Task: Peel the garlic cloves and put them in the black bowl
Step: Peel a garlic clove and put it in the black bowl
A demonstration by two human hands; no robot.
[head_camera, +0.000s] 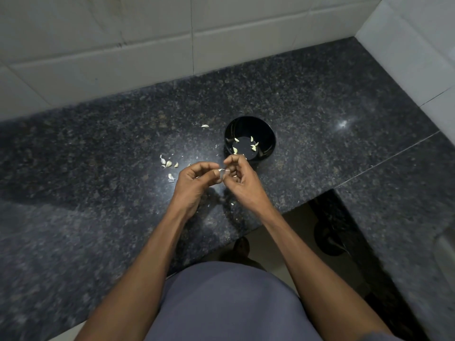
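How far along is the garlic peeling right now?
Done: several peeled cloves lie in the black bowl. In hand: the left hand and right hand pinch a small pale piece between them, apparently mid-peel. Left: a few garlic pieces lie on the counter left of the hands, plus one piece beside the bowl; whether those are cloves or skins is unclear.

Both forearms reach up from six o'clock and converge near the centre of the view. The left hand (195, 177) sits at nine o'clock of the right hand (240, 175) — nearly touching it. Fingers of both are curled inward, fingertips facing each other, pinching a small pale scrap (222, 171) between them. Both wrists are bare — backs of the hands turned outward.
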